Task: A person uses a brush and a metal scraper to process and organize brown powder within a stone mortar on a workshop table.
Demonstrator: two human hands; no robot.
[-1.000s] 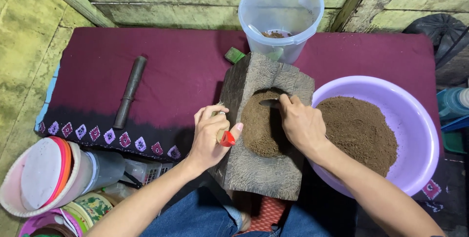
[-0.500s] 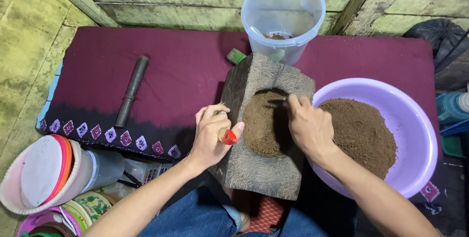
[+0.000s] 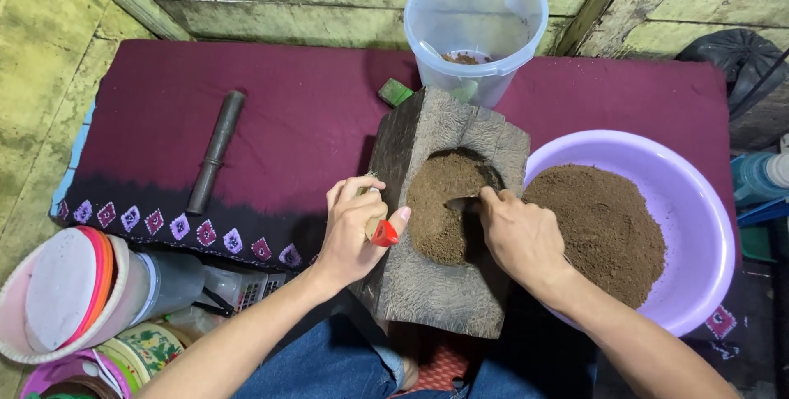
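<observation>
A grey wooden block [image 3: 427, 288] with a hollow full of brown powder [image 3: 440, 206] lies in front of me. My left hand [image 3: 353, 226] rests on the block's left side and grips a small thing with a red end [image 3: 384, 235]. My right hand [image 3: 518, 235] presses its fingertips into the powder at the hollow's right side; what it holds, if anything, is hidden. To the right, a purple basin [image 3: 707, 235] holds a heap of the same brown powder [image 3: 608, 226].
A clear plastic bucket [image 3: 477, 13] with a little brown powder stands behind the block on a maroon cloth [image 3: 288, 119]. A dark metal rod [image 3: 215, 151] lies on the cloth at left. Stacked containers and lids [image 3: 66, 300] sit at lower left.
My right hand has slid down from the hollow's top edge toward its middle. The left hand has stayed in place.
</observation>
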